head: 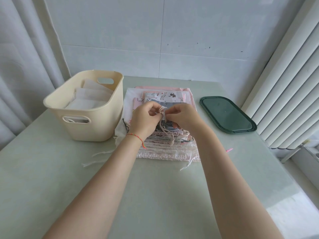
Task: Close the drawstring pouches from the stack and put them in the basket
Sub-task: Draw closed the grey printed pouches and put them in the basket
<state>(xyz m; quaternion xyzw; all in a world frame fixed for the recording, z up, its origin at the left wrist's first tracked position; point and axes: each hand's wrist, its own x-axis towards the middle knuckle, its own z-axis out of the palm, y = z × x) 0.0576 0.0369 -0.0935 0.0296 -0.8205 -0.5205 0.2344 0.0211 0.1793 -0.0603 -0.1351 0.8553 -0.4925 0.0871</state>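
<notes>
A stack of flat drawstring pouches (172,149) lies at the table's middle, pink and white ones below, smaller printed ones on top. Over the stack, my left hand (146,118) and my right hand (186,116) pinch the beige drawstring (163,112) of the top grey pouch (170,125), which is mostly hidden under my hands. The cord's loose ends hang down toward me. A cream plastic basket (96,125) stands to the left of the stack, touching its edge, and holds several white pouches (89,99).
A dark green oblong tray (226,114) lies to the right of the stack. A small pink clip (229,149) rests on the table near the right edge. Loose white cords (96,157) trail from the stack at front left. Curtains hang on both sides.
</notes>
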